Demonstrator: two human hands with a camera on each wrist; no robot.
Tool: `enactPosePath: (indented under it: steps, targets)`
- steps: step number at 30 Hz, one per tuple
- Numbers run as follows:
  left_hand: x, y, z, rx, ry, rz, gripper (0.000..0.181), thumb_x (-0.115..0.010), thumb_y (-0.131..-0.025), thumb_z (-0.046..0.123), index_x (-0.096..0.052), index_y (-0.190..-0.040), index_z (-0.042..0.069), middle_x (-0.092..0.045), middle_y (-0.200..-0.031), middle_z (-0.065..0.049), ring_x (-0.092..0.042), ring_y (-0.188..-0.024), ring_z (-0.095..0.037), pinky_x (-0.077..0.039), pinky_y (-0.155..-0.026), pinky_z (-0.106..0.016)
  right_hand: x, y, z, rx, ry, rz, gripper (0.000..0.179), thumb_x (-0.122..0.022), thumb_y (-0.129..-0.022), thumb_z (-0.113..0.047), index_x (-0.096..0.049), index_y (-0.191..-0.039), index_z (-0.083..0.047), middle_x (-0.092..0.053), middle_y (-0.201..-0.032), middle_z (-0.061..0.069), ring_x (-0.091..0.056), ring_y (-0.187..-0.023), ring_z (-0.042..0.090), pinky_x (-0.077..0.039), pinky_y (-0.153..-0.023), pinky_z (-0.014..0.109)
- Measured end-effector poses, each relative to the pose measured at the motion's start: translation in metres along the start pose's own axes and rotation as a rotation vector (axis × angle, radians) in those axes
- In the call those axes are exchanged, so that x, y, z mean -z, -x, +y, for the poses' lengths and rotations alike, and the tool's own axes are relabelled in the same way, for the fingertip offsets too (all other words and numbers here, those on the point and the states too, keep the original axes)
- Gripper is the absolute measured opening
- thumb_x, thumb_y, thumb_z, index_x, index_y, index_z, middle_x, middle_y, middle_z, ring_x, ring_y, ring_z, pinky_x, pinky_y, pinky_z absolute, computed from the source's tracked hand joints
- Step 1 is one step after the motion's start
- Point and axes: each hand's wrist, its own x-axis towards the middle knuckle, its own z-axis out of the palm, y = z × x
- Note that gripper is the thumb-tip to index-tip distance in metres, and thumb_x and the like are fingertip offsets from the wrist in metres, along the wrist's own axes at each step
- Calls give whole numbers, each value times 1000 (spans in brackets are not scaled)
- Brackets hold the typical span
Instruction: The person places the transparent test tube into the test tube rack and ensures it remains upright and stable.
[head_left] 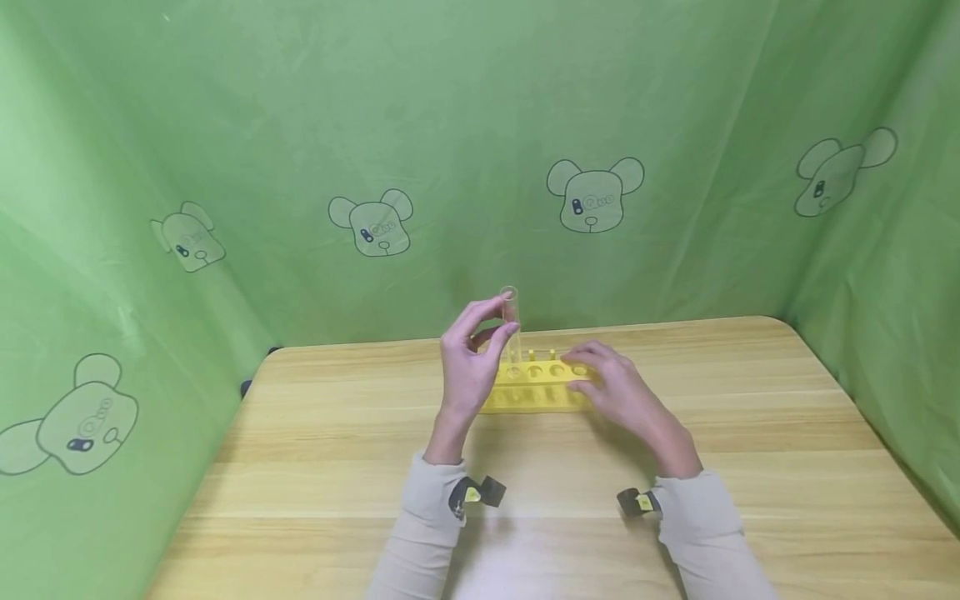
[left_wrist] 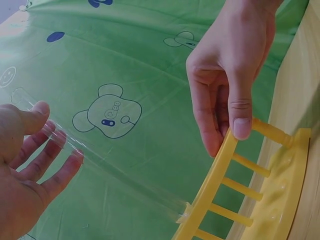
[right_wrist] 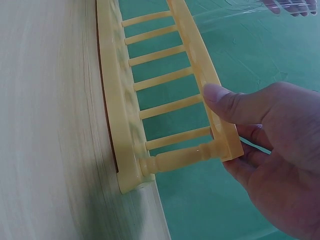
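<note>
A clear glass test tube (head_left: 512, 310) stands nearly upright over the yellow test tube rack (head_left: 534, 408). My left hand (head_left: 468, 362) pinches it near the top between thumb and fingers. In the left wrist view, the lower end of the tube (left_wrist: 125, 177) meets the rack's top plate; how far it enters a hole cannot be told. My right hand (head_left: 621, 387) grips the rack's right end, with the thumb on the near side of the top plate and fingers behind, as the right wrist view shows. Several thin pegs join the rack's two plates.
The rack stands on a light wood-grain table (head_left: 322, 483), toward its far edge. Green cloth (head_left: 480, 108) with bear-head drawings hangs behind the table and along both sides. Small dark cameras sit on both wrists.
</note>
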Motion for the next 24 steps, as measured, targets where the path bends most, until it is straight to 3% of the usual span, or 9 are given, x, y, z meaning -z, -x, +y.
enactPosePath:
  steps: [17, 24]
  targets:
    - [0, 1, -1, 3, -26, 3, 35, -73, -90, -7, -67, -124, -5, -69, -114, -20, -68, -105, -31, -62, -89, -39, 0, 0, -1, -3, 0, 3, 43, -78, -87, 1, -65, -128, 5, -62, -130, 20, -58, -121, 41, -48, -107, 57]
    - [-1, 2, -4, 33, -40, 17, 36, -72, -88, -12, -66, -124, -8, -68, -114, -25, -67, -105, -37, -62, -89, -44, 0, 1, 0, 18, 6, 13, 43, -79, -87, 1, -66, -127, 5, -62, -129, 20, -59, -120, 40, -49, -106, 56]
